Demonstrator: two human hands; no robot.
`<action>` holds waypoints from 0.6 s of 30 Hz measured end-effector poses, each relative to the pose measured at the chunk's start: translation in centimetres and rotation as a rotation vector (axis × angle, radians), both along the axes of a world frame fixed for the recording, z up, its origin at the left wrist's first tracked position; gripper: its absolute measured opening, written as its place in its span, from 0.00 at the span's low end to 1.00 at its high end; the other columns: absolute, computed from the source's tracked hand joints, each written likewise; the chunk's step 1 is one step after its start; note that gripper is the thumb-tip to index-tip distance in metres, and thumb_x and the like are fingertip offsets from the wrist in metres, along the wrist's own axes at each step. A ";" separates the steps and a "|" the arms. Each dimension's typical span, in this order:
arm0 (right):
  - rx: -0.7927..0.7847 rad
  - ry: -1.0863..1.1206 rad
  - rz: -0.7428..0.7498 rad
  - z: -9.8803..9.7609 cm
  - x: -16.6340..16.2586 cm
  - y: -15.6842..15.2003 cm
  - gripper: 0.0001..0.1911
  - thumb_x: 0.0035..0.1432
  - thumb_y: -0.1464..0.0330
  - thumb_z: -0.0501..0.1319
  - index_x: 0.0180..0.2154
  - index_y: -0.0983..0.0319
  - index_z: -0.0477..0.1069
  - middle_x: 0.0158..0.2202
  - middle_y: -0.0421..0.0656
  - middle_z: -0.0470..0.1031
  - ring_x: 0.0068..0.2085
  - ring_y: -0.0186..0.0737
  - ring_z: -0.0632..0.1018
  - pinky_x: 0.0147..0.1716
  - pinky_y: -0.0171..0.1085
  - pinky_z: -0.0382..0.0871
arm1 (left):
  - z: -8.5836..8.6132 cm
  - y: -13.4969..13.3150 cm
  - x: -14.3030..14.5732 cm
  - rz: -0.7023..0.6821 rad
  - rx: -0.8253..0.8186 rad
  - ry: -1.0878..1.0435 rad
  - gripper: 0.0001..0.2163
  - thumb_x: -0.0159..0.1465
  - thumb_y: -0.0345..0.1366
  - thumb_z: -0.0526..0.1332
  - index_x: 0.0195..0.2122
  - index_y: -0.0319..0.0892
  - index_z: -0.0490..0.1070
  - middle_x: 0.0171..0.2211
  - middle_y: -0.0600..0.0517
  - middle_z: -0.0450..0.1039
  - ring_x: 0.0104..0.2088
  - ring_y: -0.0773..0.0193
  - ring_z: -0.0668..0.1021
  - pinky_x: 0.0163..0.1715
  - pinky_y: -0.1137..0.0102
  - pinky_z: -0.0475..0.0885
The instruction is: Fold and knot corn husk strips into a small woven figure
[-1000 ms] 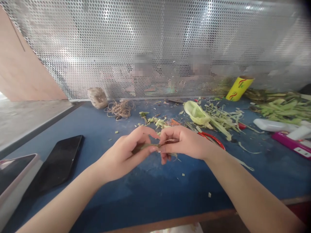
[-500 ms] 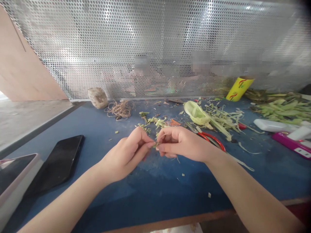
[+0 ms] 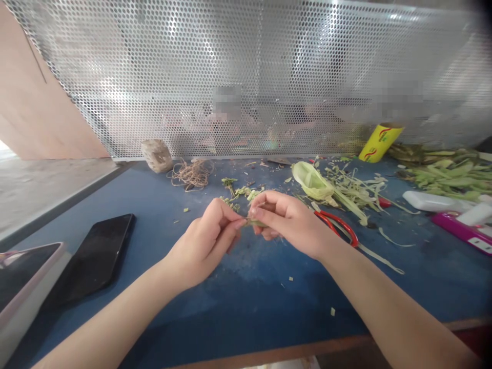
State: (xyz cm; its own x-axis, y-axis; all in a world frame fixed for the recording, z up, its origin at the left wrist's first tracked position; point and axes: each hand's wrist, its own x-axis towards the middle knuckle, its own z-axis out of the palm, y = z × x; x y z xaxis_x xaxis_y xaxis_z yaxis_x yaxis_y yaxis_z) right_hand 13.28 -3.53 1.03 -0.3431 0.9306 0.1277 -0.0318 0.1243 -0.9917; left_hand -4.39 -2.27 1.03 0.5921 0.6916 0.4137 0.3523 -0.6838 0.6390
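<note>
My left hand (image 3: pixel 205 241) and my right hand (image 3: pixel 290 220) meet fingertip to fingertip above the blue table (image 3: pixel 238 292). Both pinch a thin green leaf strip (image 3: pixel 253 223), of which only a short piece shows between the fingers. Just behind the hands lie small green leaf scraps (image 3: pixel 242 193). Red-handled scissors (image 3: pixel 338 225) lie right beside my right wrist.
A black phone (image 3: pixel 94 256) and a second phone in a pale case (image 3: pixel 23 277) lie at the left. A bundle of rubber bands (image 3: pixel 191 173), a leaf pile (image 3: pixel 338 187), a yellow roll (image 3: pixel 378 142), more leaves (image 3: pixel 449 171), white and pink tools (image 3: pixel 457 218) lie behind. Perforated metal screen (image 3: pixel 246 77) backs the table.
The long strip seen a second ago has been gathered in; my hands have drawn closer and risen slightly, my right fingers turning over the strip.
</note>
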 end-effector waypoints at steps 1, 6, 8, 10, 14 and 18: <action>0.021 0.001 -0.018 0.0 -0.1 0.0 0.07 0.56 0.65 0.57 0.30 0.62 0.62 0.22 0.36 0.66 0.22 0.26 0.67 0.20 0.28 0.61 | -0.1 0.0 0.0 0.004 -0.001 -0.011 0.04 0.63 0.31 0.48 0.31 0.44 0.53 0.17 0.61 0.61 0.16 0.72 0.65 0.19 0.75 0.63; 0.084 -0.015 -0.087 -0.1 -0.5 -0.2 0.05 0.57 0.67 0.54 0.29 0.61 0.60 0.20 0.33 0.65 0.17 0.24 0.62 0.16 0.27 0.56 | -0.2 -0.2 0.3 0.023 0.033 -0.063 0.04 0.63 0.30 0.47 0.31 0.44 0.52 0.17 0.61 0.62 0.17 0.72 0.66 0.20 0.74 0.63; 0.087 -0.013 -0.106 -0.1 -0.7 -0.4 0.06 0.57 0.68 0.54 0.28 0.61 0.59 0.20 0.33 0.65 0.18 0.24 0.63 0.17 0.27 0.57 | -0.2 -0.2 0.3 0.027 0.051 -0.059 0.05 0.63 0.28 0.47 0.32 0.44 0.52 0.18 0.60 0.64 0.17 0.72 0.67 0.20 0.75 0.64; 0.086 -0.002 -0.118 -0.1 -0.8 -0.5 0.06 0.57 0.69 0.53 0.28 0.61 0.58 0.20 0.33 0.64 0.19 0.24 0.63 0.18 0.28 0.57 | -0.2 -0.1 0.2 0.040 0.086 -0.052 0.06 0.63 0.27 0.47 0.32 0.44 0.51 0.20 0.58 0.68 0.18 0.72 0.69 0.19 0.75 0.64; 0.042 0.063 -0.140 -0.2 -1.0 -0.6 0.07 0.58 0.70 0.51 0.27 0.60 0.55 0.21 0.33 0.64 0.19 0.25 0.62 0.18 0.29 0.57 | -0.3 0.1 0.0 0.061 0.186 -0.054 0.07 0.62 0.26 0.48 0.32 0.44 0.51 0.26 0.53 0.72 0.21 0.70 0.72 0.18 0.75 0.64; 0.014 0.107 -0.144 -0.3 -1.1 -0.6 0.08 0.57 0.70 0.51 0.27 0.60 0.53 0.23 0.35 0.65 0.18 0.24 0.62 0.19 0.30 0.57 | -0.6 0.2 0.0 0.065 0.247 -0.039 0.06 0.62 0.27 0.49 0.32 0.45 0.50 0.28 0.52 0.73 0.23 0.67 0.74 0.18 0.74 0.65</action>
State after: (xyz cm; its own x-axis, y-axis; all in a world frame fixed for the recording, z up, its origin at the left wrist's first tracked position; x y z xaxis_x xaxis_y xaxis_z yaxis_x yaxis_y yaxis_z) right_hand 12.18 -4.11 0.72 -0.1902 0.9671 0.1690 -0.1175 0.1485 -0.9819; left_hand -4.43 -2.09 0.43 0.5302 0.6028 0.5962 0.3789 -0.7976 0.4694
